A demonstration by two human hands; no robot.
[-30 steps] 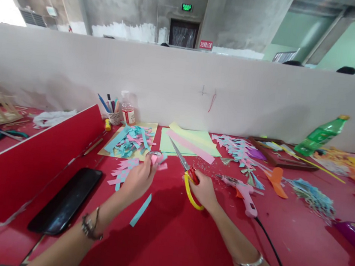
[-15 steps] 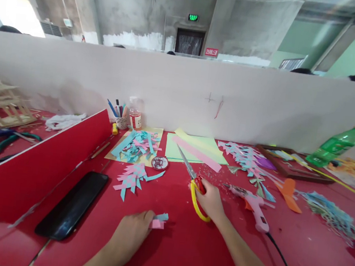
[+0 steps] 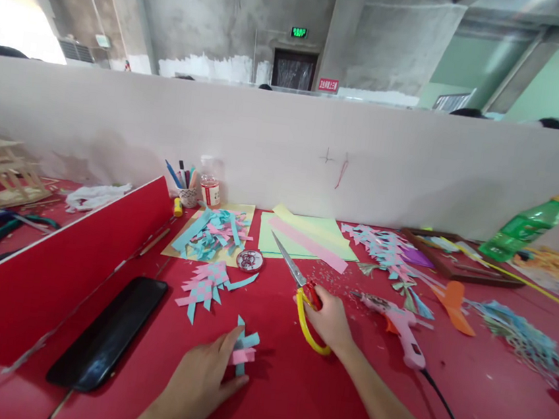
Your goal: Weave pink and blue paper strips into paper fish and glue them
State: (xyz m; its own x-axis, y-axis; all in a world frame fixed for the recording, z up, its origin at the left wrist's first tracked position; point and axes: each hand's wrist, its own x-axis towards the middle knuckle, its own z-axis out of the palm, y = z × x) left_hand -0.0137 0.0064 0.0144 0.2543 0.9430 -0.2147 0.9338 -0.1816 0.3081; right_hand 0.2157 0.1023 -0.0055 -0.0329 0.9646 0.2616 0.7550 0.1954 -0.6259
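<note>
My left hand (image 3: 200,376) is low over the red table. Its thumb and fingers are around a small piece of crossed blue and pink paper strips (image 3: 243,356), which is partly hidden behind the fingers. Scissors (image 3: 307,315) with yellow and red handles are in my right hand (image 3: 329,321); the blades point forward and left and look nearly closed. Beyond my left hand lies a woven pink-and-blue paper piece (image 3: 207,286) with pointed strip ends. A pile of cut strips (image 3: 215,232) rests on a yellow sheet, beside a small round item (image 3: 249,260).
A pink glue gun (image 3: 400,326) with a black cord lies right of my right hand. At left are a black phone (image 3: 109,331) and a red divider (image 3: 62,271). Paper sheets (image 3: 301,236), a longer woven piece (image 3: 381,249) and a green bottle (image 3: 524,229) stand or lie farther back.
The fingers of my left hand have spread, and more of the crossed strips shows, with blue ends above and below. My right hand holds the scissors almost unmoved. The view has shifted slightly.
</note>
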